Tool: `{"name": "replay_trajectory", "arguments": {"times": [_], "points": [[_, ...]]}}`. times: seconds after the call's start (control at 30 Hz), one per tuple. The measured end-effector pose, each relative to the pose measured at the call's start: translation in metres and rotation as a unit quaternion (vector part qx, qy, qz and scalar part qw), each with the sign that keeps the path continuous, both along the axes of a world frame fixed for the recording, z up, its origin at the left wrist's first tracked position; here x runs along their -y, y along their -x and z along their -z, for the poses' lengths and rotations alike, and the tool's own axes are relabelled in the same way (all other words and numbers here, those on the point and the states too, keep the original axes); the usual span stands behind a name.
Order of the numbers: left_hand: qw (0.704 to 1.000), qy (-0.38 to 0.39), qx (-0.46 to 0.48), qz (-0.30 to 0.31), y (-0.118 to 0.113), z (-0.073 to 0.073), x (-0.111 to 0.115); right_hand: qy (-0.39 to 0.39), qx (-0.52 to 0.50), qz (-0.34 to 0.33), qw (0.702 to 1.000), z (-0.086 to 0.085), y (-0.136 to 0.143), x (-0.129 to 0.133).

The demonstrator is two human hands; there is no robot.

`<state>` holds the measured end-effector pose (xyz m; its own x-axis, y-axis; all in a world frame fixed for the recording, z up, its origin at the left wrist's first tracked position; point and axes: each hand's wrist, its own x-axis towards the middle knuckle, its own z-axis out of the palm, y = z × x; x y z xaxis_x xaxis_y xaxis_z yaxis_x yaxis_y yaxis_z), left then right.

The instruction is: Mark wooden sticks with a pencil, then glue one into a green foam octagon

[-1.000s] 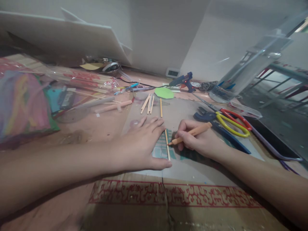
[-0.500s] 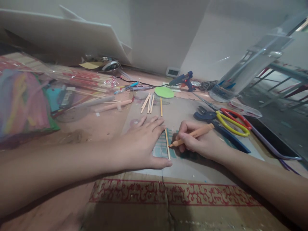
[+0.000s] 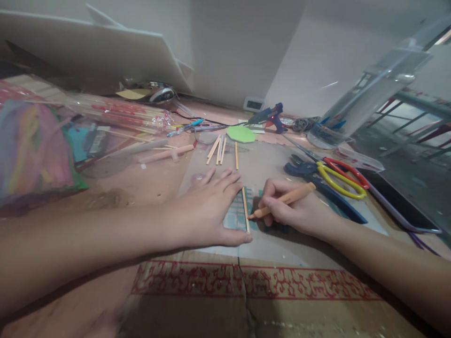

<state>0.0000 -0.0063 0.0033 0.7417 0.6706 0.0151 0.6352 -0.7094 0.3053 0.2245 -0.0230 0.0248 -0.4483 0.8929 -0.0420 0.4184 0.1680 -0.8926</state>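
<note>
A short wooden stick (image 3: 245, 206) lies lengthwise on the work sheet (image 3: 218, 253), its edge facing my right hand looking orange. My left hand (image 3: 221, 206) is spread flat over the sheet and holds the stick at its ends, index fingertip at the far end and thumb at the near end. In my right hand (image 3: 282, 204) an orange marker (image 3: 296, 193) is gripped like a pen, its tip touching the stick's right side near the lower end. Beyond my fingers lie several loose sticks (image 3: 213, 149) and one orange-coloured stick (image 3: 236, 156).
Blue-handled pliers (image 3: 331, 199), red-and-yellow scissors (image 3: 340, 180) and a phone (image 3: 398, 202) lie on the right. A glue gun (image 3: 268, 115) and a green paper piece (image 3: 240, 134) are behind. A clear container (image 3: 366, 98) stands back right; bagged sticks (image 3: 116, 110) and colourful strips (image 3: 31, 150) sit left.
The marker tip has slid slightly down along the stick toward me, and more of its side looks orange. My left hand keeps its place.
</note>
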Motion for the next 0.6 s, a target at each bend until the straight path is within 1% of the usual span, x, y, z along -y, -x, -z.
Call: {"name": "replay_trajectory", "arguments": {"times": [0.23,0.3,0.43,0.6], "points": [[1.000,0.000,-0.003,-0.003,-0.0007,-0.0001,-0.0001,0.032,0.003,-0.046,0.998,-0.0005,-0.0038,0.0045],[1.000,0.001,-0.003,-0.003,-0.0007,-0.0009,0.0000,0.026,0.001,-0.032,0.999,-0.0008,-0.0027,0.0047],[1.000,0.004,0.000,0.001,0.0002,-0.0024,0.0002,0.007,-0.013,0.017,1.000,-0.0001,0.0009,0.0035],[1.000,0.003,0.002,0.001,-0.0002,-0.0016,0.0001,0.008,-0.024,0.023,0.999,0.0026,0.0026,0.0022]]}}
